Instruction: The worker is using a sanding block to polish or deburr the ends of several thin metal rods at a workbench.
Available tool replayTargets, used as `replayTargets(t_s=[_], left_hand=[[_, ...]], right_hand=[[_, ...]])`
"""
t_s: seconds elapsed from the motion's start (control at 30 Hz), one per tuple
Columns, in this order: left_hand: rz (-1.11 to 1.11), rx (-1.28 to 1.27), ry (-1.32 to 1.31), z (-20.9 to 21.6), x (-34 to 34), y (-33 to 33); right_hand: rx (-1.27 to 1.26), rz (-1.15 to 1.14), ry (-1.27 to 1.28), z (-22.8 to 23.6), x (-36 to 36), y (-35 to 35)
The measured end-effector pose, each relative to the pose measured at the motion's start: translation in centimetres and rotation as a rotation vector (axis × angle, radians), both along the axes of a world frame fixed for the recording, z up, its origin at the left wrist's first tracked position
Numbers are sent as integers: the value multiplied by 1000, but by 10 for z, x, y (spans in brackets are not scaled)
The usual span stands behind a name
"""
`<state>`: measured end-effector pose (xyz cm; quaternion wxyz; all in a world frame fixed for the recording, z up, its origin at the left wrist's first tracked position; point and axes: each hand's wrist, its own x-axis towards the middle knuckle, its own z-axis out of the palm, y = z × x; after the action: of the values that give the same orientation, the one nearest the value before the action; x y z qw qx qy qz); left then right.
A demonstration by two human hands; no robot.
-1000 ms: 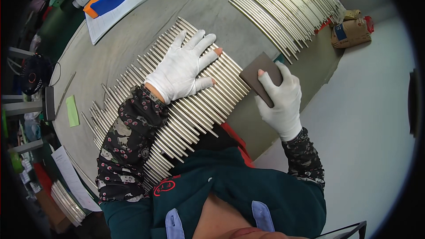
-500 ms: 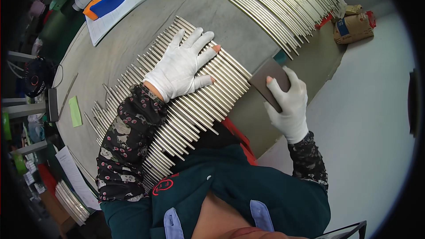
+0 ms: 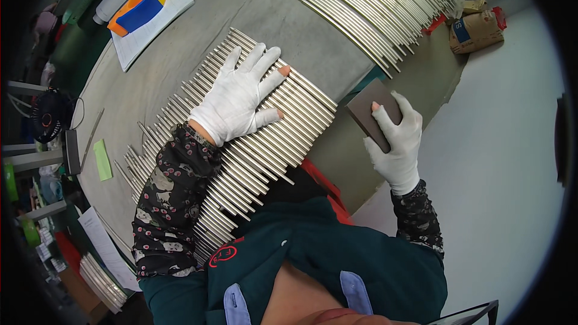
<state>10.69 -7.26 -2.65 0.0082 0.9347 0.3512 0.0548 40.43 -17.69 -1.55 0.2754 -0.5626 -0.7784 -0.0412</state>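
A row of thin metal rods lies side by side on the grey tabletop, their near ends jutting past its edge. My left hand, in a white glove with bare thumb and index fingertips, rests flat on the rods with its fingers spread. In my right hand, gloved the same way, is a flat dark brown rectangular block, gripped between thumb and fingers. The block is beside the rods' right ends, with a small gap between them.
A second batch of metal rods lies at the far right of the table. An orange and blue tape roll sits on papers at the far left. A green slip lies near the left edge. Brown packages stand beyond the table's right.
The block has moved slightly right, away from the rod ends it was close against. My left hand stays spread on the rods. The whole view has shifted a little.
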Motion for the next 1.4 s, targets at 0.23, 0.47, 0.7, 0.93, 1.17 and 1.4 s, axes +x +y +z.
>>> replayTargets(t_s=[0.23,0.47,0.7,0.93,1.17,1.4], left_hand=[[12,0,12,-2,-2,-2],[18,-29,-20,2,0,-2],[12,-24,-31,2,2,-1],[15,-24,-25,-1,2,-1],[15,-13,-7,1,4,-1],[9,-55,-22,0,2,-1]], right_hand=[[-38,37,16,0,-9,2],[18,80,-134,2,-39,30],[-199,-28,-143,-13,28,-24],[-48,-14,33,0,8,-8],[-56,90,-11,0,-17,14],[-43,96,-71,-8,-7,6]])
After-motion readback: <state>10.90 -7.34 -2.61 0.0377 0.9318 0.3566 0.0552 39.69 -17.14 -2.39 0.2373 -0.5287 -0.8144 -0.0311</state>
